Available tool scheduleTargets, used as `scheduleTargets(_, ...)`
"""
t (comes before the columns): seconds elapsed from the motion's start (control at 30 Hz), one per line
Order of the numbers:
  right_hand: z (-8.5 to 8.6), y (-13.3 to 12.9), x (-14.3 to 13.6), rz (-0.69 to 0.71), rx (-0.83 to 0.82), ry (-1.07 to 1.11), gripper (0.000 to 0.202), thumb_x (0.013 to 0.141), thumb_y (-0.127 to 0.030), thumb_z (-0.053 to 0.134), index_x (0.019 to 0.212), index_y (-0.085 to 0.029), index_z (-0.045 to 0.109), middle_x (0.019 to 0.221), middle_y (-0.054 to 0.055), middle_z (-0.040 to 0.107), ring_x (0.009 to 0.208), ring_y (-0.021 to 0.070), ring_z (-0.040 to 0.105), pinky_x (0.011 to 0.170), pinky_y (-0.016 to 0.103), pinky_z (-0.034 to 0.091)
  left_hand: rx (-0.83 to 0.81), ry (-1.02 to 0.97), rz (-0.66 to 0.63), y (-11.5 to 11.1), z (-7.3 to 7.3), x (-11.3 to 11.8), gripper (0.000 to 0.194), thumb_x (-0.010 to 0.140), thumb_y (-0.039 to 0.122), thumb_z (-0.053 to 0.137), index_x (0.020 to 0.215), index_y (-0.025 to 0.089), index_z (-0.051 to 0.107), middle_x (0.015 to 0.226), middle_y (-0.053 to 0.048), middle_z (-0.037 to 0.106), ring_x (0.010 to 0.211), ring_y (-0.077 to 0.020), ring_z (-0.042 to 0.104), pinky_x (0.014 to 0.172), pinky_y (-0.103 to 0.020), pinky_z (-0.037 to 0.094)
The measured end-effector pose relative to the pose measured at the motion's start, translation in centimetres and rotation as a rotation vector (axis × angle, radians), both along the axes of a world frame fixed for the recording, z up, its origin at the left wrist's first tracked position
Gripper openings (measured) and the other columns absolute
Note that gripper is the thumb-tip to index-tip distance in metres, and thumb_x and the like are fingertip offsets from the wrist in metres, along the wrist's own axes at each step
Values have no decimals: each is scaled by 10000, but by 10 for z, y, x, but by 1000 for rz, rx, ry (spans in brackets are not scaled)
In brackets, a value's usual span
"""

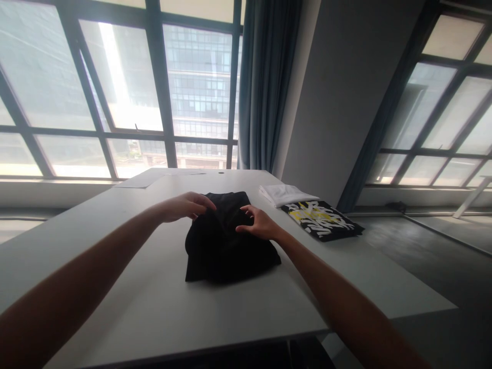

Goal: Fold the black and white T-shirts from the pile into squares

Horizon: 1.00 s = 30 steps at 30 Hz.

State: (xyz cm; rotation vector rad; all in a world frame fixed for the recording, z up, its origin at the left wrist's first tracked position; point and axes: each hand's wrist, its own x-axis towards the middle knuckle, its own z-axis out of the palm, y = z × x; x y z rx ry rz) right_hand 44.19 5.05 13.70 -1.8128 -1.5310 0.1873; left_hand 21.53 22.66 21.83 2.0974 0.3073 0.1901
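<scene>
A black piece of clothing, its exact kind hidden by the folds, lies bunched on the white table in front of me. My left hand is at its far left edge, fingers stretched over the fabric and held loosely. Over the right part of the same cloth hovers or rests my right hand; thumb and fingers are apart with a gap between them. Whether the fingertips press on the cloth is hard to tell in the dark fabric. The near hem spreads out flat toward me.
To the right lie a folded white cloth and a folded black garment with white and yellow print. Flat white sheets lie at the table's far left. Behind are windows, a blue-grey curtain and a pillar.
</scene>
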Motion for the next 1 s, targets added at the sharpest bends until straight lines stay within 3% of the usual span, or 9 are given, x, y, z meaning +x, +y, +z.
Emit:
scheduleTargets(0.17, -6, 0, -29, -2, -76, -281, 1036, 626, -382, 876, 1509, -208, 363, 1373, 171, 541, 1224, 344, 559, 1022, 491, 437, -33, -142, 130, -17, -9, 1, 306, 656, 315, 751, 920, 159, 754, 899, -62, 706, 772, -197, 650, 627, -312, 534)
scheduleTargets(0.27, -11, 4, -47, -79, -140, -377, 1096, 650, -230, 820, 1575, -215, 231, 1334, 181, 554, 1193, 351, 576, 1022, 509, 420, -13, -252, 195, -29, -14, 3, 312, 677, 345, 747, 920, 149, 732, 868, -57, 695, 757, -194, 642, 633, -331, 529)
scheduleTargets(0.37, -14, 9, -49, -74, -129, -340, 1080, 648, -204, 785, 1575, -200, 230, 1356, 181, 547, 1196, 343, 580, 1015, 489, 433, 15, -307, 190, -45, -26, 9, 333, 705, 389, 745, 942, 157, 709, 851, -47, 706, 777, -208, 663, 700, -375, 545)
scheduleTargets(0.47, -12, 10, -34, -19, -123, -212, 920, 666, -290, 802, 1490, -189, 407, 1336, 159, 591, 1203, 330, 586, 990, 446, 467, 4, -313, 60, -58, -44, 12, 354, 738, 416, 745, 987, 174, 681, 954, -70, 748, 921, -244, 695, 832, -421, 552)
scheduleTargets(0.57, -6, 9, -14, -4, -92, -82, 623, 684, -337, 810, 1260, -182, 632, 1159, 116, 685, 1093, 291, 636, 937, 409, 495, 41, -282, -54, -66, -61, 9, 319, 788, 418, 713, 1011, 193, 672, 1006, -68, 758, 968, -240, 700, 887, -418, 550)
scheduleTargets(0.73, 5, 5, -2, -73, 50, 47, 257, 761, -290, 716, 986, -167, 709, 847, 24, 672, 788, 167, 608, 761, 316, 503, 423, -235, 61, -72, -68, -12, 266, 879, 437, 624, 972, 204, 710, 967, -66, 730, 892, -227, 673, 833, -382, 539)
scheduleTargets(0.8, 7, 5, -6, -80, 60, 52, 228, 765, -283, 709, 964, -172, 701, 811, 11, 651, 751, 155, 586, 734, 303, 493, 561, -182, -7, -72, -64, -20, 366, 823, 502, 694, 1048, 216, 722, 1082, -88, 705, 977, -259, 650, 868, -394, 524)
scheduleTargets(0.9, 8, 3, -18, -117, 68, -37, 231, 774, -250, 702, 994, -183, 677, 832, 17, 644, 734, 157, 573, 726, 310, 485, 700, -62, -265, -70, -55, -25, 574, 670, 493, 842, 1182, 270, 710, 1320, -95, 626, 1184, -340, 564, 994, -458, 463)
scheduleTargets(1.0, 12, -1, -29, -174, 169, -276, 227, 762, -168, 697, 984, -189, 656, 910, 47, 641, 801, 182, 571, 776, 333, 472, 730, 18, -471, -59, -46, -24, 483, 692, 353, 845, 1157, 303, 727, 1400, -63, 597, 1248, -348, 526, 1054, -481, 408)
